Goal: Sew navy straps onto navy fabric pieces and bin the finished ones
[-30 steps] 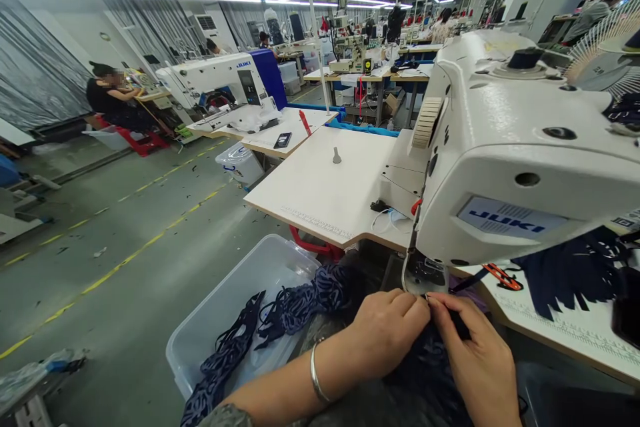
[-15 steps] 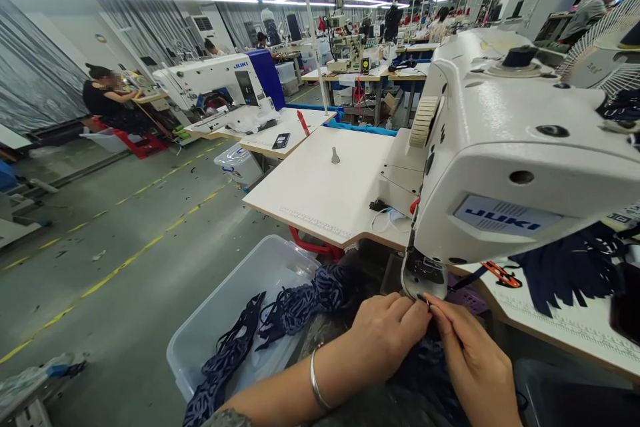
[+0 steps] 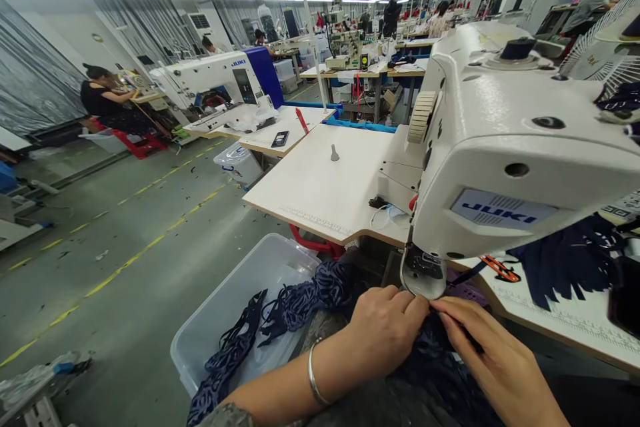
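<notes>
Both your hands meet low under the machine's needle end (image 3: 423, 271), fingertips almost together: your left hand (image 3: 383, 327) has its fingers curled in, your right hand (image 3: 493, 347) has its index finger stretched towards the left with the thumb just below it. They seem to be pinching a small bit of work between them, but your fingers hide it, and you cannot be sure from here how tightly either grips. Navy cloth (image 3: 434, 350) lies in your lap right beneath and between the hands, so the piece in hand is probably part of it. Just right of the needle end, a thin strip (image 3: 467, 275) slants down from the table side, and the machine (image 3: 500, 147) stands over it all. Judging by this, you are partway through one piece: it sits at the needle end and is not yet let go. Left of your lap, knotted bundles (image 3: 327, 287) lie in and over the bin (image 3: 200, 307), perhaps finished lengths. Right of the machine, a fan of loose strips (image 3: 563, 267) lies near the orange snips (image 3: 501, 270), perhaps stock left to use. How many pieces remain, you cannot tell.
</notes>
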Demonstrator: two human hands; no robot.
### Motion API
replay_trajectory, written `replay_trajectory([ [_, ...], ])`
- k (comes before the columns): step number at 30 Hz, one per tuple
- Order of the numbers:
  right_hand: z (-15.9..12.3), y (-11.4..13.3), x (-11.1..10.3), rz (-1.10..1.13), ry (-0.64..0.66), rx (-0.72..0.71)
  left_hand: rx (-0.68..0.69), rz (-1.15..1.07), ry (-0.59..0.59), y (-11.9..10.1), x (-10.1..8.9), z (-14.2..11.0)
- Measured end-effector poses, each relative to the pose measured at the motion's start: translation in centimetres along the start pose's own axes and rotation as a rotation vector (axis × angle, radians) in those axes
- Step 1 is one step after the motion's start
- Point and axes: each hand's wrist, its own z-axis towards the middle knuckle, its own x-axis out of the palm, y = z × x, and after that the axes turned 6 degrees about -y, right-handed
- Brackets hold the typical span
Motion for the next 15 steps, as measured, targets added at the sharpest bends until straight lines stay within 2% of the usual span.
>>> replay_trajectory([
  [6, -0.1, 0.3, -0.1, -0.039, 0.008, -0.057, 0.011, -0.006, 0.046, -0.1, 0.3, -0.2],
  [8, 0.0, 0.4, -0.1, -0.047, -0.023, -0.006, 0.01, -0.014, 0.068, -0.2, 0.3, -0.2],
  [12, 0.1, 0.2, 0.5, -0.086, -0.164, 0.146, -0.049, -0.097, 0.067, -0.4, 0.4, -0.2],
  [15, 0.0, -0.2, 1.1, -0.088, -0.199, 0.178, -0.044, -0.156, 0.045, -0.2, 0.6, -0.4],
])
